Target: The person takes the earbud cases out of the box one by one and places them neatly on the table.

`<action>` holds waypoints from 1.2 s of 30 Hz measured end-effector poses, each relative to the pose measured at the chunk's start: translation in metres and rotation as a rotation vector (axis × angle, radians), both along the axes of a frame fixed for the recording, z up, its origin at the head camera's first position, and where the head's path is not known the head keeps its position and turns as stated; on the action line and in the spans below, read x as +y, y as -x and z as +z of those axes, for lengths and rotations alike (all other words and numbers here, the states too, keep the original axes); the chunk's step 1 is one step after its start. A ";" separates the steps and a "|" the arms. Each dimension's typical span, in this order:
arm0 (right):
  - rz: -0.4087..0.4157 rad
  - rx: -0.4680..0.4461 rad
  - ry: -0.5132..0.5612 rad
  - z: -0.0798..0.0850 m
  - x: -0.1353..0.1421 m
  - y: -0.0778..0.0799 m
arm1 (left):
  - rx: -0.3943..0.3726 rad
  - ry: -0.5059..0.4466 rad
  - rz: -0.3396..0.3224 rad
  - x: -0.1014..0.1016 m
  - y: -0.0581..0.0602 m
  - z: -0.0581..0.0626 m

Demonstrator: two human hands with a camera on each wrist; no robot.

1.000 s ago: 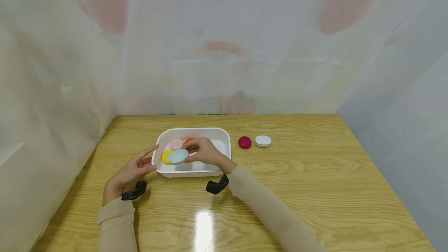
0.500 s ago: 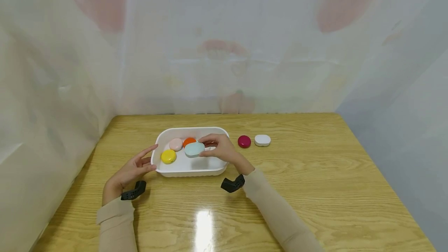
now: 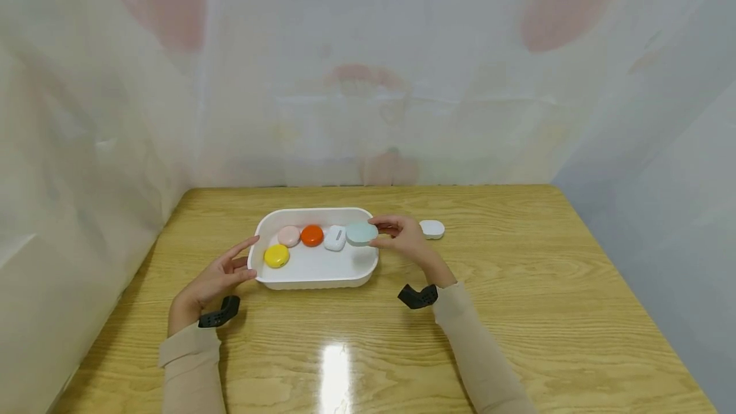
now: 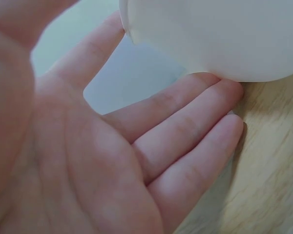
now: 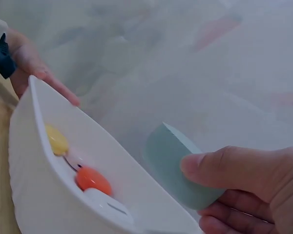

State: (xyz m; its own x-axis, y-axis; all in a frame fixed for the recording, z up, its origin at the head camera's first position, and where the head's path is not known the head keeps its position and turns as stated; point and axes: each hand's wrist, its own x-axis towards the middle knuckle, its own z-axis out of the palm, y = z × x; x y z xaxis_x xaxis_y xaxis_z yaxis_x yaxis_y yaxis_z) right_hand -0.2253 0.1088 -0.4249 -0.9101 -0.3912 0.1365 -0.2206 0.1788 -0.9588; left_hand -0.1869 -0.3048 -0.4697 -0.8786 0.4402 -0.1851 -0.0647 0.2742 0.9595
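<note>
My right hand (image 3: 405, 238) pinches a pale mint-green oval case (image 3: 361, 234) by its right end. In the head view the case overlaps the right end of a white plastic box (image 3: 313, 284); the right wrist view has the mint-green case (image 5: 173, 163) raised above the rim. Inside the box sit a yellow round case (image 3: 276, 256), a pale pink one (image 3: 289, 236), an orange-red one (image 3: 312, 236) and a white earbud case (image 3: 335, 238). With fingers mostly straight, my left hand (image 3: 215, 283) touches the box's left end; fingertips (image 4: 229, 90) meet its outer wall.
A white oblong case (image 3: 432, 229) lies on the wooden table (image 3: 517, 299), just right of my right hand. Pale hanging sheets (image 3: 460, 114) enclose the table at the back and both sides. Black cameras (image 3: 418, 297) are worn on both wrists.
My right hand has carried the mint-green case rightward, from over the yellow case to the box's right end. The white earbud case is uncovered; the dark red case is now hidden behind the hand.
</note>
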 end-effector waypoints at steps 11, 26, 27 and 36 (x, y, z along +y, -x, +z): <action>-0.083 -0.047 -0.002 -0.002 0.055 0.000 | 0.012 0.023 0.000 0.000 -0.001 0.001; -0.225 -0.046 -0.042 -0.007 0.128 0.003 | 0.004 0.016 0.003 0.001 -0.001 0.002; -0.224 -0.044 -0.049 -0.008 0.132 0.003 | 0.004 0.012 0.002 0.001 -0.001 0.002; -0.257 -0.034 -0.047 -0.019 0.163 -0.001 | 0.008 0.000 -0.004 0.001 -0.001 0.002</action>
State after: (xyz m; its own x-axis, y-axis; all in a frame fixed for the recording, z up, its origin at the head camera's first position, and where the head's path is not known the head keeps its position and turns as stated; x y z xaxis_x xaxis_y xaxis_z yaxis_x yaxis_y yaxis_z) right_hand -0.2244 0.2717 -0.4442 -0.9842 -0.1522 0.0907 -0.1296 0.2696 -0.9542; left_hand -0.1858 -0.3035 -0.4677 -0.8784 0.4435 -0.1780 -0.0562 0.2741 0.9601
